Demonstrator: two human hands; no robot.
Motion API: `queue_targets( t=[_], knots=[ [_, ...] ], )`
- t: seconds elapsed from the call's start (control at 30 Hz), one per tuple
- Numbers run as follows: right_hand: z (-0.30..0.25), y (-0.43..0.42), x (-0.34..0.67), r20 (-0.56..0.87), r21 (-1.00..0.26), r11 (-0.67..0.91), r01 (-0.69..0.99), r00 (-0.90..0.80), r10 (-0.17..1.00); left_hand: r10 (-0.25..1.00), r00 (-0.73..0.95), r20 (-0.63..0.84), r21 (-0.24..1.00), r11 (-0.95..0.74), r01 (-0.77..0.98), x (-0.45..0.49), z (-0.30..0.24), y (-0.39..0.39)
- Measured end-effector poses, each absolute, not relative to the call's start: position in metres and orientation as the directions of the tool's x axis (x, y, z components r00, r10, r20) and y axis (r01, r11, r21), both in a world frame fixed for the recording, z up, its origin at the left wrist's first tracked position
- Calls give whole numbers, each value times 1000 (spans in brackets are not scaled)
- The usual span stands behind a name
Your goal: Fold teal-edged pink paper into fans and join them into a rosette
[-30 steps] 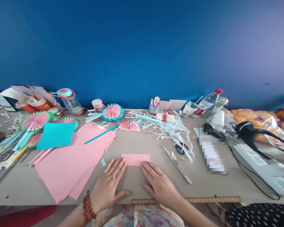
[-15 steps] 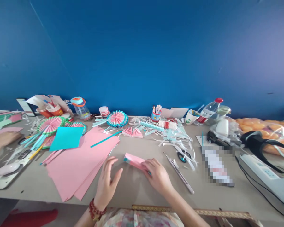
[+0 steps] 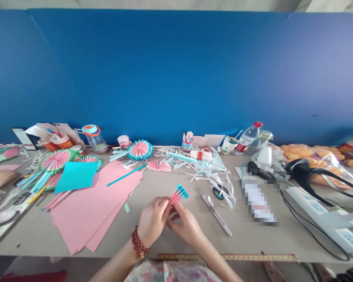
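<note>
- A small pleated fan of pink paper with bright blue tips [image 3: 179, 195] is held up over the grey-brown bench [image 3: 117, 243], its folds spreading at the far end and gathered at the near end.
- The left hand [image 3: 152, 217], with a red beaded bracelet [image 3: 139, 243] at its wrist, has its fingers closed around the gathered end.
- The right hand [image 3: 188, 226] meets it there, its fingers pinching the fan's right side; the exact contact of the fingertips is partly hidden.
- Left of the hands lie large sheets of pink paper [image 3: 88, 215], overlapped by a square turquoise sheet [image 3: 76, 177] and a narrow teal strip [image 3: 126, 175].
- A tiny pale blue paper scrap [image 3: 127, 207] sits near the left hand.
- Right of the hands rests a slim, pale craft knife [image 3: 216, 216], with dark-handled scissors [image 3: 217, 193] beyond it among curled white paper strips [image 3: 230, 200].
- Farther back, a flat pink pleated half-fan [image 3: 159, 166] lies near a round pink rosette edged in blue [image 3: 140, 149].
</note>
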State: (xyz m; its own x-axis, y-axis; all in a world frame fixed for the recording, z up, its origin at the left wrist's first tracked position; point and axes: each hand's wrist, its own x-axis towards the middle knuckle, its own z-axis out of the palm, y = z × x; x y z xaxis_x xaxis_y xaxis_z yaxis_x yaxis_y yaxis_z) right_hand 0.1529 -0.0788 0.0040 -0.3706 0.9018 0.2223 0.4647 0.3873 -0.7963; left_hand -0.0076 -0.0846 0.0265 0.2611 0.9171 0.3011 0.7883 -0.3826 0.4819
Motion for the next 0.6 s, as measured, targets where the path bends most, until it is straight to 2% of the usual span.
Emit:
queue_targets(
  t=[0.07,0.1,0.17,0.23,0.3,0.43,0.6],
  knots=[
    [15,-77,164,223,-725,436,533,-417,881,906,320,278,409,-413,814,-16,31,-79],
    [22,-75,170,265,-653,461,601,-389,882,895,362,260,356,-437,826,-20,34,-76],
    [35,-69,178,438,-479,526,703,-327,837,869,455,194,224,-491,842,-27,39,-69],
    [45,-61,180,535,-295,616,731,-408,740,841,520,149,118,-538,835,-31,43,-61],
    [50,-51,178,493,-148,705,694,-566,660,804,578,142,65,-590,805,-33,44,-55],
    [47,-32,172,401,-107,753,649,-665,630,737,654,169,61,-670,740,-38,43,-44],
    [37,-22,179,505,-88,732,676,-603,617,668,640,379,60,-709,703,-54,39,-37]
  ],
)
